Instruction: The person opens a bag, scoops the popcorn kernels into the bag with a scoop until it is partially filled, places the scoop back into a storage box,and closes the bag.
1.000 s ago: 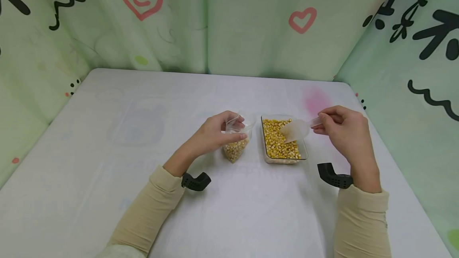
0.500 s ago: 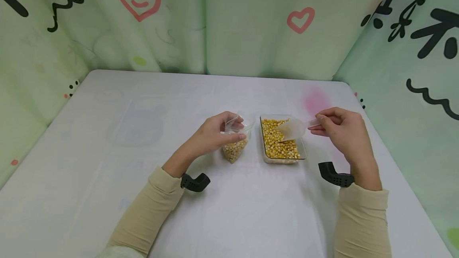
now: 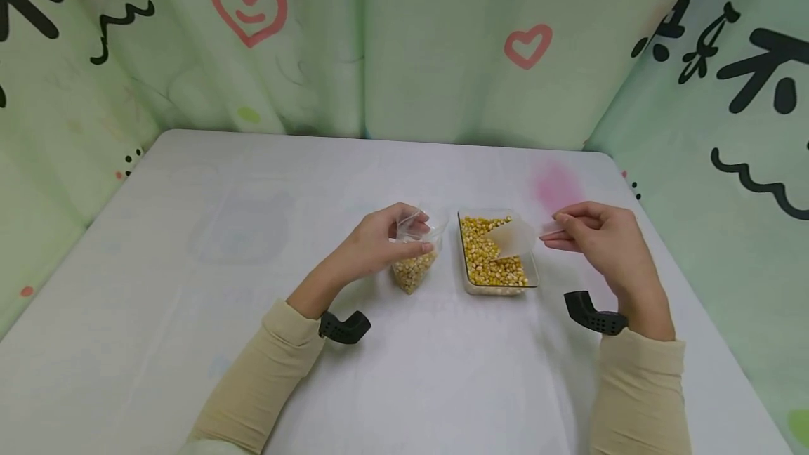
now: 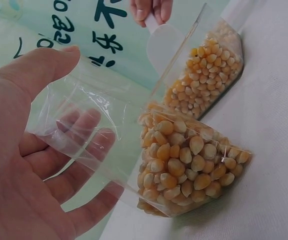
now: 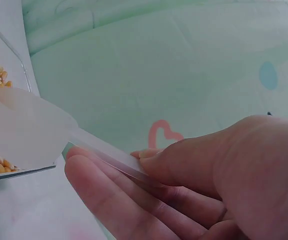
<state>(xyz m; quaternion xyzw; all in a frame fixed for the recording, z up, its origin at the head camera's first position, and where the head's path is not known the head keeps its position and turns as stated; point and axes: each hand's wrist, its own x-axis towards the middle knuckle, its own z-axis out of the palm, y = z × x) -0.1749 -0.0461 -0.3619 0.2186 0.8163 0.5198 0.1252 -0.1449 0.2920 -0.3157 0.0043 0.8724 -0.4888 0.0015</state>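
My left hand [image 3: 379,241] is around the upper part of a clear plastic bag [image 4: 184,165], thumb on one side and fingers on the other. Corn kernels fill the bag's lower part, and it stands on the table with its mouth spread. To its right is a clear rectangular container [image 3: 502,291] of yellow corn kernels [image 3: 483,262]. My right hand [image 3: 607,244] pinches the handle of a whitish translucent scoop [image 3: 513,239] between thumb and fingers. The scoop's bowl reaches over the container's right side, its front edge in the kernels. How full the bowl is cannot be seen.
A white cloth covers the table [image 3: 221,328], with a pink patch [image 3: 557,185] beyond the right hand. Green curtains [image 3: 430,48] with hearts and black lettering hang behind and at both sides. Each wrist wears a black camera mount [image 3: 344,328].
The scoop and my right hand have shifted slightly left, the bowl further over the kernels. My left hand and the bag stay in place. The head view has tilted a little.
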